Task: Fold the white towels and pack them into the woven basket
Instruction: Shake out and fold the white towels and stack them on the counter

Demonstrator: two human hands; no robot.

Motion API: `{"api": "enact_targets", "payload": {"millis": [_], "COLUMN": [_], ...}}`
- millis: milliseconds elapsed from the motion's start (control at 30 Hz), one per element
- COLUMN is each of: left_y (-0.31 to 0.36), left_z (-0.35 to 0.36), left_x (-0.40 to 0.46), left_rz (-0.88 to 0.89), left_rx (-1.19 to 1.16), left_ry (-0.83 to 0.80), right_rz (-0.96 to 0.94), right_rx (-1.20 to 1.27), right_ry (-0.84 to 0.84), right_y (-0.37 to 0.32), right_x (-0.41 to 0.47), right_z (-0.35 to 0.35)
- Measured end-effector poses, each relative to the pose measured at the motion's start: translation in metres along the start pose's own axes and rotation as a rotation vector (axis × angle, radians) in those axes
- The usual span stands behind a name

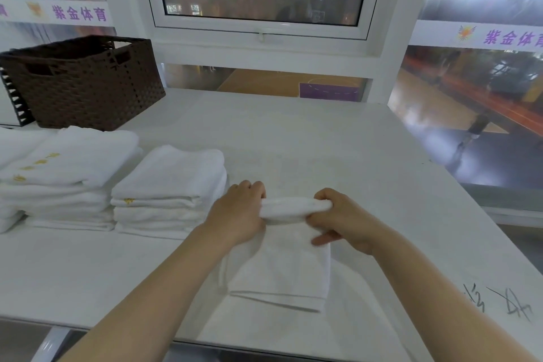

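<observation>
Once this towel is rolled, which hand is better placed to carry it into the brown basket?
Probably the left hand. The basket stands far left on the table, on that hand's side. Both hands grip the towel; the right hand would have to cross over.

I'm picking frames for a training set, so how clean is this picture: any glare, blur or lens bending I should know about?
Head view: wide-angle bending curves the window frame and table edges; glass above shows dim reflections, bright glare top right; even, soft light, faint shadows under the towel; right hand fingertips slightly motion-blurred, left hand and woven basket sharper.
</observation>
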State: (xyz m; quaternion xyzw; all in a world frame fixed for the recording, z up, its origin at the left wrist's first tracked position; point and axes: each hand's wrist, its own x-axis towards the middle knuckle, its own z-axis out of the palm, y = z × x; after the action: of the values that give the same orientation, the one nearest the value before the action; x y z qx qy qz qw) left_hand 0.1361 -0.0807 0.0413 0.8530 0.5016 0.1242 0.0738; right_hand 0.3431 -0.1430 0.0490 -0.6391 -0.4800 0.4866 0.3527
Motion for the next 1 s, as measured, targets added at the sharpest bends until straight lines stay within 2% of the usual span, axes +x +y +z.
{"api": "enact_targets", "payload": {"millis": [100, 233, 333, 433, 633, 800, 900, 1000], "left_y": [-0.004, -0.018, -0.028, -0.034, -0.039, -0.046, -0.065, -0.091], "left_z": [-0.032, -0.067, -0.063, -0.046, -0.031, -0.051, -0.088, -0.124], "left_x": [-0.003, -0.017, -0.023, -0.022, -0.014, -0.009, -0.004, -0.002], "left_rz": [-0.03, -0.096, -0.072, -0.035, 0.044, 0.157, 0.322, 0.402], "left_rx": [-0.234, -0.812, -1.04, -0.986, -0.888, -0.709, -0.462, -0.146], "left_ry": [-0.109, -0.417, -0.48, -0.318, 0.033, 0.308, 0.607, 0.967], "right_rz": [-0.005, -0.014, -0.067, -0.205, -0.467, -0.749, -1.015, -1.375], "right_rx": [0.2, 0.211, 0.134, -0.048, -0.278, -0.341, -0.439, -0.497], "right_ry": [-0.112, -0.261, -0.286, -0.203, 0.085, 0.22, 0.297, 0.379], "right_y": [-0.017, -0.029, -0.029, -0.031, -0.031, -0.042, -0.078, -0.118], "right_x": [-0.01, -0.021, -0.026, -0.027, -0.019, -0.006, 0.01, 0.031], "right_z": [-0.005, -0.01, -0.008, -0.001, 0.012, 0.027, 0.042, 0.067]}}
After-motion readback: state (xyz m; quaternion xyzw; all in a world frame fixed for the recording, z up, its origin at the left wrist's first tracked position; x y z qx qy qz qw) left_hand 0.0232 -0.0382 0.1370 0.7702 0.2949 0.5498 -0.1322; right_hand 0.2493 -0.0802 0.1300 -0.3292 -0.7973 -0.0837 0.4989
